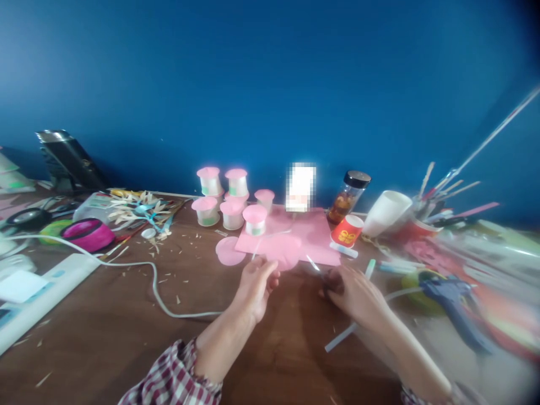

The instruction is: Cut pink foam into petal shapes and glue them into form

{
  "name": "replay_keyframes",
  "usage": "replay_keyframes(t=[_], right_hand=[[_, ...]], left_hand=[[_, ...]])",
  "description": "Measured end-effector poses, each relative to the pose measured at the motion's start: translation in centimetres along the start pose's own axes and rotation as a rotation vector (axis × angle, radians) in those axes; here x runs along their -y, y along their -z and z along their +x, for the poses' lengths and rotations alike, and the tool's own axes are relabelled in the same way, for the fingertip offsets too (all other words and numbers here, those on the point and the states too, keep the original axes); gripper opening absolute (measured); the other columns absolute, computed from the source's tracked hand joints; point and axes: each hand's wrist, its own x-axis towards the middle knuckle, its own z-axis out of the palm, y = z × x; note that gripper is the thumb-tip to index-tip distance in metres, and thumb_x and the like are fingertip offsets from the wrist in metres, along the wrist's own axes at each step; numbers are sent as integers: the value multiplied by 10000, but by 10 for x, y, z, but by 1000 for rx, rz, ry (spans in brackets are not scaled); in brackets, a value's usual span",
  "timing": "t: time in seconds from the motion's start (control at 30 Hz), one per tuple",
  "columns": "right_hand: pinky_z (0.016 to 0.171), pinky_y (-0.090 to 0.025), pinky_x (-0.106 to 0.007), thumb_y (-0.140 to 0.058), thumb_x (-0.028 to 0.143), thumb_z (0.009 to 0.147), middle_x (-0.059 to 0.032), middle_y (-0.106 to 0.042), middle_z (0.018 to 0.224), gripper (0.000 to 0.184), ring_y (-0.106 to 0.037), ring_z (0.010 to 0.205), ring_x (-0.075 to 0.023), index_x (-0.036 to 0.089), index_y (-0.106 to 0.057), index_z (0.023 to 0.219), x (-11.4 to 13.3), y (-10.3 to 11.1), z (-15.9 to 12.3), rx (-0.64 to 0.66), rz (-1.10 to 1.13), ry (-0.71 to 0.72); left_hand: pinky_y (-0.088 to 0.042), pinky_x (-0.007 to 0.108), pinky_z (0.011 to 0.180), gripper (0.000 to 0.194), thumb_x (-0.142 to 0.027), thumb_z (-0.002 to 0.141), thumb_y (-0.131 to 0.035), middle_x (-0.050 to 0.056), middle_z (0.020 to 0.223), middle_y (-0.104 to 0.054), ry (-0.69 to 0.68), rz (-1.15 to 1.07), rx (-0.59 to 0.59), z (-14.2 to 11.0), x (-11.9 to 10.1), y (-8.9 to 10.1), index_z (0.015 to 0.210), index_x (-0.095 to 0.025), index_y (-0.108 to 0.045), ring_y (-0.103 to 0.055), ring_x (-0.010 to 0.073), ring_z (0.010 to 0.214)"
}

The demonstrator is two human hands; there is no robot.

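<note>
My left hand [258,284] pinches the near edge of a pink paper piece [283,252] with rounded edges. In my right hand [352,289] are scissors [313,263]; their bright blades point toward the paper, and the fingers hide most of the handles. Flat beneath and behind the held piece lies a pink paper sheet [312,228]. A loose pink paper circle [230,251] rests left of it. Paper cups topped with pink discs, one of them a nearer cup [255,220], stand grouped behind my left hand, some stacked.
A red paper cup [348,232], a lidded jar [349,197] and a tilted white cup [386,212] stand right of the sheet. A blue glue gun [458,309] lies far right. The white cable [157,287] crosses from a power strip [54,292]; plant scraps lie left.
</note>
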Motion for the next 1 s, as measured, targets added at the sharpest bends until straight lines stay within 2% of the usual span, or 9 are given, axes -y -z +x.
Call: replay_keyframes(t=[0.2, 0.33, 0.4, 0.57, 0.7, 0.87, 0.93, 1.0], right_hand=[[681, -388, -315, -663, 395, 700, -51, -617, 814, 258, -564, 844, -259, 206, -574, 851, 0, -1, 1, -1, 24, 19], [742, -385, -333, -685, 294, 686, -73, -594, 937, 220, -536, 929, -278, 212, -595, 869, 2, 1, -1, -100, -76, 98], [725, -379, -321, -675, 264, 700, -80, -579, 997, 196, -539, 930, -272, 218, -603, 877, 2, 2, -2, -134, -109, 90], [550, -291, -249, -603, 203, 742, 5, -604, 741, 56, -563, 647, -169, 223, -559, 770, 0, 4, 0, 39, -34, 17], [539, -269, -247, -609, 186, 706, 24, -597, 658, 71, -561, 624, -164, 217, -560, 748, -3, 6, 2, 96, 32, 51], [572, -307, -254, -618, 193, 682, 30, -624, 686, 244, -585, 673, -183, 228, -592, 922, -6, 10, 1, 205, 167, 61], [579, -322, -255, -626, 196, 676, 38, -611, 681, 342, -583, 665, -182, 226, -566, 1012, -8, 10, 0, 210, 228, 75], [566, -323, -250, -627, 193, 675, 49, -584, 659, 331, -566, 634, -170, 220, -553, 996, -9, 10, 0, 191, 257, 79]], left_hand=[[-338, 134, 464, 233, -261, 652, -743, -55, 623, -494, 0, 40, 31, -2, 2, -1, 766, -165, -564, -447, 35, 530], [-328, 138, 470, 244, -291, 664, -741, -63, 581, -476, -6, 76, 47, -2, 1, -1, 746, -169, -546, -417, 36, 510], [-328, 143, 476, 255, -304, 663, -742, -62, 566, -477, -12, 92, 36, -1, 1, -1, 733, -168, -538, -415, 39, 507], [-318, 154, 484, 260, -304, 651, -748, -64, 549, -477, -59, 107, -1, -2, 3, -2, 711, -172, -533, -404, 42, 498], [-313, 164, 488, 257, -299, 639, -754, -67, 542, -467, -82, 83, 7, -3, 2, -2, 698, -172, -539, -397, 45, 495], [-310, 167, 488, 213, -289, 655, -732, -64, 541, -473, -120, 101, 9, -4, -1, -4, 724, -162, -575, -396, 46, 491], [-315, 172, 485, 196, -282, 662, -723, -64, 541, -477, -198, 134, -11, -5, 0, -4, 742, -160, -592, -399, 49, 486], [-326, 178, 487, 203, -272, 664, -723, -61, 572, -501, -288, 154, -32, -5, 1, -4, 784, -166, -598, -414, 53, 490]])
